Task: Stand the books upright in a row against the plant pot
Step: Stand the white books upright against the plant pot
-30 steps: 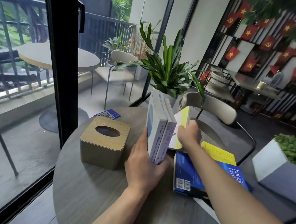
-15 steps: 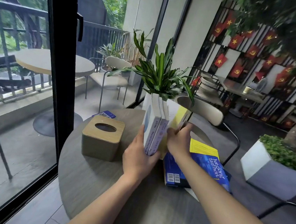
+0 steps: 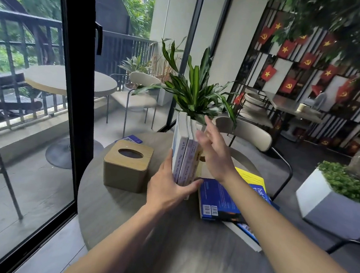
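Note:
Three books stand upright in a row (image 3: 184, 157) on the round grey table (image 3: 121, 219), their far ends against the white plant pot (image 3: 199, 127), which is mostly hidden behind them. My left hand (image 3: 169, 186) presses the near left side and spines of the row, thumb under the front. Open and blurred, my right hand (image 3: 214, 153) hovers at the right side of the row and holds nothing. A blue book (image 3: 219, 198) lies flat to the right on top of a yellow and blue one (image 3: 252, 179).
A wooden tissue box (image 3: 127, 166) stands left of the books, with a small blue card (image 3: 131, 139) behind it. A chair (image 3: 246, 132) sits at the table's far side. A sliding glass door frame (image 3: 72, 94) is at the left, a white planter (image 3: 332, 203) at the right.
The yellow-edged book has gone from tilted to upright in the row. My right hand let go of it and opened, lifting up beside the row. My left hand stayed on the books.

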Motion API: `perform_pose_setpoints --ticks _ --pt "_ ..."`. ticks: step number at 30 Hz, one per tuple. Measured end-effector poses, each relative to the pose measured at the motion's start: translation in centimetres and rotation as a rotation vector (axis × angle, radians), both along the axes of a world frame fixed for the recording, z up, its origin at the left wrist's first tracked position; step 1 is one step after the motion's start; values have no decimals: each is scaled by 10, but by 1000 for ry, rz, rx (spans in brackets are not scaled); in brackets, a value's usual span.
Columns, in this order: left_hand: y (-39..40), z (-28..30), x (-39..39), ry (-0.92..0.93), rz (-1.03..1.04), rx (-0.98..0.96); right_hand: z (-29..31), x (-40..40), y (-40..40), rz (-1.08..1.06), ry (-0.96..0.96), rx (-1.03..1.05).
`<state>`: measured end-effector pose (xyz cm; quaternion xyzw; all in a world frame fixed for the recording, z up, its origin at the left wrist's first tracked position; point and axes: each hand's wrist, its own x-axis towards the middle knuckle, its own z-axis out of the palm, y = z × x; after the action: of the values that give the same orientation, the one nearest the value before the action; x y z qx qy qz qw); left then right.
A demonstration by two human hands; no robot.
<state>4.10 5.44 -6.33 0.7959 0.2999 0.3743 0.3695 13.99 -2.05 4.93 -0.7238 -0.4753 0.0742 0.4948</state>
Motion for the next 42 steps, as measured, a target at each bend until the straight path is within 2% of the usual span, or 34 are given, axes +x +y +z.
perform_pose_setpoints --ticks 6,13,20,26,31,34,37,42 --pt "2 5 6 -1 45 -51 6 -3 9 -37 -276 -183" --pt "1 7 18 42 69 -60 -2 2 10 -140 -373 -138" --pt "-2 4 25 41 67 -71 -8 6 9 -154 -363 -112" --pt "-5 6 23 40 71 -98 -13 7 -2 -71 -257 -100" --pt "-6 6 23 34 85 -109 -32 10 -23 -183 -204 -33" --pt "-6 6 22 32 76 -93 -45 18 -38 -300 -297 -140" --pt "-7 8 21 35 73 -100 -57 28 -52 -452 -373 -390" --pt "-9 10 18 34 62 -113 -69 47 -71 -637 -275 -730"
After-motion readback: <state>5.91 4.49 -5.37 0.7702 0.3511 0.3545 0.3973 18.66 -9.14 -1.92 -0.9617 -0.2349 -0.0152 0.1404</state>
